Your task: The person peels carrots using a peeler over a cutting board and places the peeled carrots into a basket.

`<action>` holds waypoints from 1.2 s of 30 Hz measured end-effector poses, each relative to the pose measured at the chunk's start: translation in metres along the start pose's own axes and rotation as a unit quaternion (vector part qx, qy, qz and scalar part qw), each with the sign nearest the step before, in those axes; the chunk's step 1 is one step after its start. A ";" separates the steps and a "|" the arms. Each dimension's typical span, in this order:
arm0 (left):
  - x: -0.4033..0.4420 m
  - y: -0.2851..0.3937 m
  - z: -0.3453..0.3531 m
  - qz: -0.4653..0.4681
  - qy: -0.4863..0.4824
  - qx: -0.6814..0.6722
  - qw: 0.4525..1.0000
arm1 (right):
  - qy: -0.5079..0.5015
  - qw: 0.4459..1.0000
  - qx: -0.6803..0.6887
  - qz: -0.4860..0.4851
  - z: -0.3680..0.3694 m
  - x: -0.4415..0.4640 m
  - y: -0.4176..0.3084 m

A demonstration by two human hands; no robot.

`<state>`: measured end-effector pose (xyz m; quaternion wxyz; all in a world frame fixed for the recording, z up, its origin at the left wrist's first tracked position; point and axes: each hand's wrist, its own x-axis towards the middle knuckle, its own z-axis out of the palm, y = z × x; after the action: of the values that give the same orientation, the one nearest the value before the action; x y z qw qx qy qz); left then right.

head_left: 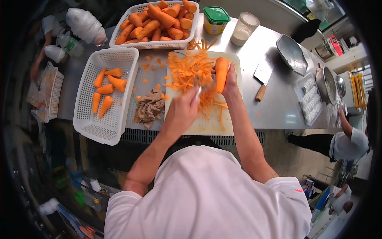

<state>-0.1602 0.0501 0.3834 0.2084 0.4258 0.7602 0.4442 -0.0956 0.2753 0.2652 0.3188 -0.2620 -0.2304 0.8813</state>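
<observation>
A large orange carrot (222, 75) stands out from my right hand (230, 81), whose fingers are wrapped round its far side over the white cutting board (234, 115). My left hand (184, 108) is closed on a thin tool (198, 91) with a pale handle; its head is blurred by motion, just left of the carrot. A heap of orange peelings (191, 67) covers the board's middle and far left. Beside the board's left edge lies a crumpled brown cloth (150, 104).
A white basket (85, 107) holds several smaller carrots; another basket (139, 46) behind is full of carrots. A green-lidded tub (216, 22), a clear container (244, 28), a cleaver (262, 75), a metal tray (291, 54) and a tray of white rolls (310, 99) stand farther right. Co-workers (348, 144) are at right.
</observation>
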 end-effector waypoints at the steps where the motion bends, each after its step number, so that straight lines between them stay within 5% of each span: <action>1: 0.024 -0.005 0.001 0.029 0.030 -0.004 0.999 | 0.003 0.999 -0.037 0.017 0.007 -0.007 0.003; 5: 0.066 -0.010 0.017 0.041 0.044 0.027 0.998 | 0.016 0.996 -0.073 0.046 0.023 -0.016 0.020; 12: -0.037 -0.007 0.010 0.010 -0.070 0.047 0.996 | 0.068 0.997 -0.015 -0.035 0.000 0.010 0.013; 14: -0.043 -0.010 -0.003 -0.007 -0.124 0.015 0.992 | 0.048 0.991 0.118 0.034 -0.007 0.012 0.001; 17: -0.036 -0.015 -0.022 -0.047 -0.105 0.048 0.992 | 0.010 0.996 0.069 0.058 -0.002 0.000 -0.012; 19: -0.019 -0.030 -0.031 0.133 -0.016 0.072 0.988 | -0.019 0.996 0.058 0.073 -0.003 -0.013 -0.016; 20: -0.012 -0.029 -0.041 0.135 -0.011 0.073 0.988 | -0.047 0.994 0.045 0.088 -0.002 -0.020 -0.017; 22: 0.000 -0.024 -0.064 -0.066 -0.049 0.011 0.997 | -0.047 0.994 0.003 0.094 0.016 -0.051 -0.019; 27: 0.053 -0.068 -0.091 0.065 0.043 -0.294 0.953 | -0.159 0.968 0.006 0.196 0.002 -0.090 -0.011; 29: 0.081 -0.086 -0.075 0.124 0.099 -0.406 0.900 | -0.137 0.966 -0.145 0.167 0.019 -0.104 -0.006; 31: 0.101 -0.080 -0.039 0.011 0.169 -0.535 0.828 | -0.120 0.961 -0.171 0.182 0.021 -0.106 0.003; 36: 0.112 -0.067 0.041 -0.071 0.109 -0.449 0.884 | -0.150 0.934 -0.272 0.179 0.031 -0.121 0.015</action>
<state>-0.2239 0.1475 0.3120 0.3239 0.1802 0.5254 0.7659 -0.0409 0.1750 0.3184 0.0339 -0.2407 -0.4553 0.8565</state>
